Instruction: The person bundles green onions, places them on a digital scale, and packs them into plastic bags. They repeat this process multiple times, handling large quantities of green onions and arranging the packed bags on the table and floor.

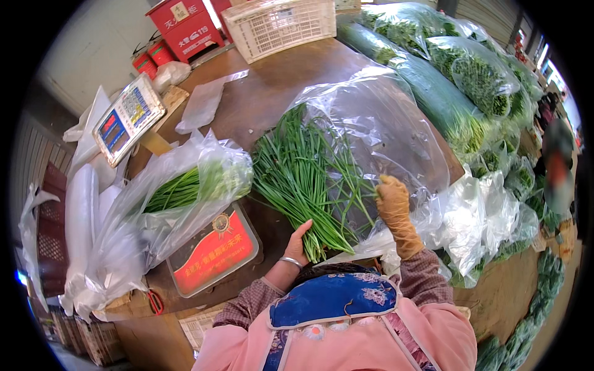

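Observation:
A loose bunch of long green leaves, like garlic chives (297, 171), lies in front of me, its pale stem ends toward my body. My left hand (298, 243), bare with a silver bracelet, grips the lower left of the bunch; the thumb lies along the stems and the other fingers are hidden. My right hand (395, 211), in a tan glove, is closed to the right of the bunch, where a few stray leaves reach its fingers. Under and beyond the leaves spreads a large clear plastic bag (371, 120).
To the left, a bagged bunch of greens (174, 190) rests on a scale platform (213, 259), whose display (130, 120) stands behind. Red-handled scissors (155, 302) lie at the table edge. Bagged greens (482, 79) are piled right; a white crate (283, 30) sits at the back.

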The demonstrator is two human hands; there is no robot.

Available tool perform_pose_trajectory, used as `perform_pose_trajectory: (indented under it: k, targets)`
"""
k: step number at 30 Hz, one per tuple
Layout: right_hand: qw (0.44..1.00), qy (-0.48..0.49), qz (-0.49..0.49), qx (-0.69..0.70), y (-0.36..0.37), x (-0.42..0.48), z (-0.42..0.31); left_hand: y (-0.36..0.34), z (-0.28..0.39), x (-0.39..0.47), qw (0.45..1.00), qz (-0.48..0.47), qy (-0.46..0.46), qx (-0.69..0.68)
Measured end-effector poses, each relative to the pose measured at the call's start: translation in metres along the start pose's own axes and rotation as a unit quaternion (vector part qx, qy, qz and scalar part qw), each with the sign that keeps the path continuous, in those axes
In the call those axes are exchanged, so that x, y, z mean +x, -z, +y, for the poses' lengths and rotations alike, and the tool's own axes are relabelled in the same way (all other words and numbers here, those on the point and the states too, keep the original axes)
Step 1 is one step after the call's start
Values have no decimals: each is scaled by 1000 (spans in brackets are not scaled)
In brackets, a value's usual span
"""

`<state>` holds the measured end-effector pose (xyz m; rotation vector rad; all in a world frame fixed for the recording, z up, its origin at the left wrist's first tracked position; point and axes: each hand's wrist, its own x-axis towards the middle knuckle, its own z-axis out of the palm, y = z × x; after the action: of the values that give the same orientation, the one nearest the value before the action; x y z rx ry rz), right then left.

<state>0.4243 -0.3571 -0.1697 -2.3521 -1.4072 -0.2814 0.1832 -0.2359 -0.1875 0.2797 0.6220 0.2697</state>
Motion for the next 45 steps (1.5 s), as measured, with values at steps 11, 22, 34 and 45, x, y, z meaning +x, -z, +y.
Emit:
perform_pose_trajectory:
  k: [11, 22, 34, 45]
  targets:
    - [862, -140, -203, 444, -12, -46, -73, 8, -1, -3, 999, -28, 5, -31]
    - [919, 57, -1, 390, 19, -36, -139, -19, 8, -17, 973, -77, -51, 214]
    - [952, 81, -179, 235, 22, -76, -130, 9, 7, -17, 903, -118, -94, 402]
    - [707, -57, 98, 698, 112, 38, -89, 15, 17, -46, 910, -195, 11, 365]
